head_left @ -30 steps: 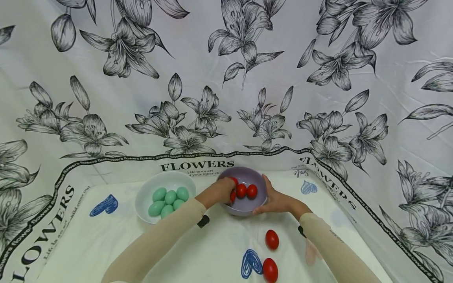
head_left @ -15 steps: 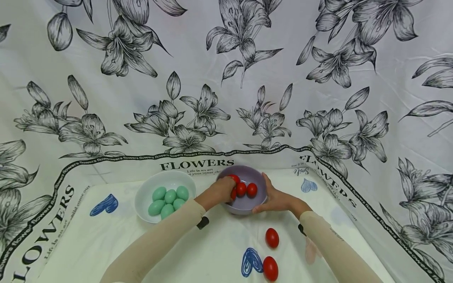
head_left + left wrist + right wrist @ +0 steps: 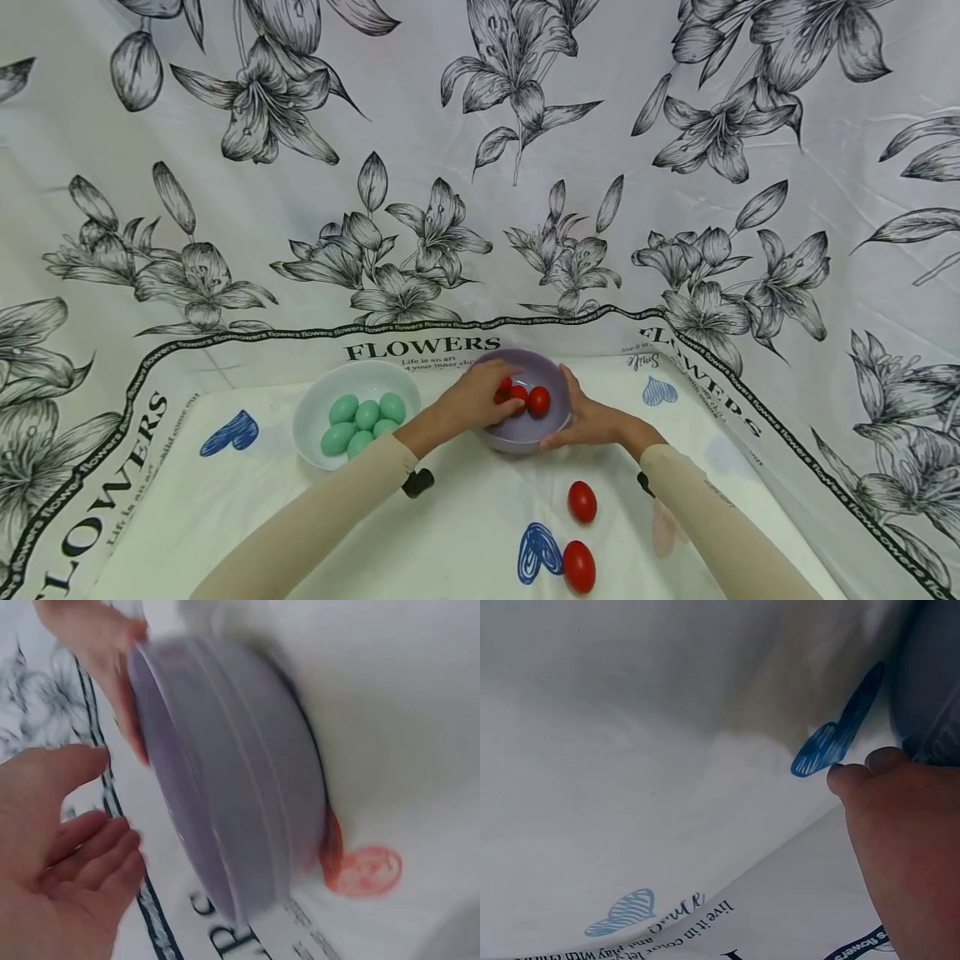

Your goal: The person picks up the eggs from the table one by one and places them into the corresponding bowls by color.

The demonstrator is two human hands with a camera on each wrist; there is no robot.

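In the head view, a purple bowl (image 3: 517, 440) with several red eggs (image 3: 538, 401) in it stands at the back of the table. My left hand (image 3: 468, 398) is over its left side, thumb and fingers apart above the eggs. The left wrist view shows the same left hand (image 3: 71, 840) beside the bowl's rim, nothing between thumb and loosely bent fingers. With thumb in front and fingers behind, my right hand (image 3: 596, 423) holds the bowl's right side. Part of that right hand (image 3: 907, 825) appears against the dark bowl wall in the right wrist view.
Left of the purple bowl is a white bowl (image 3: 306, 417) with several green eggs (image 3: 367, 414). Two red eggs lie on the table: one farther back (image 3: 582, 502), another nearer the front (image 3: 579, 567). A floral cloth (image 3: 420, 125) covers the wall behind.
My left hand, earlier reaching down among the red eggs at the bowl's left, has risen and its thumb has come away. My right hand stays on the bowl.
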